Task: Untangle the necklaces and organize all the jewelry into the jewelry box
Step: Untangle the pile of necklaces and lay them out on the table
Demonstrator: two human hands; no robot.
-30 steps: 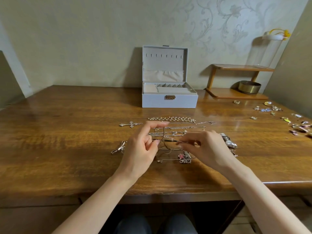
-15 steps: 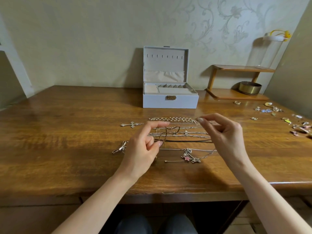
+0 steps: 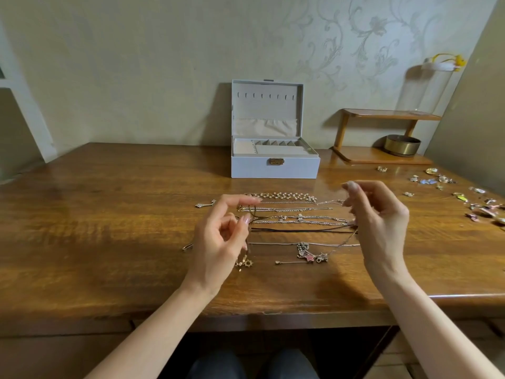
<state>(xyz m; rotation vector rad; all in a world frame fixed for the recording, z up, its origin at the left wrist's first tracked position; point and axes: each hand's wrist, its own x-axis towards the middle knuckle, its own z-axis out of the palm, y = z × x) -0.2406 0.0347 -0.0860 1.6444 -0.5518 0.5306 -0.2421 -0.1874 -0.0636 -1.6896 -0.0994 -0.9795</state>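
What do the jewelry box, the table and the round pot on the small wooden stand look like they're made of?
Jewelry box: pale grey, matte, likely faux leather over board, with soft beige fabric lining and a brass-coloured clasp. Table: varnished brown wood; grain and glossy reflections show. Round pot: probably brushed brass-toned metal, judging by its dull golden sheen.

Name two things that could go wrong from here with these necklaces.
1. The right hand pinches a thin chain that runs down to the star charm. Pulling it up may drag the charm across the chains laid beside it and tangle them.
2. The left hand seems to pinch the dark cord, which lies between those rows. Lifting it could snag them and spoil the sorting.
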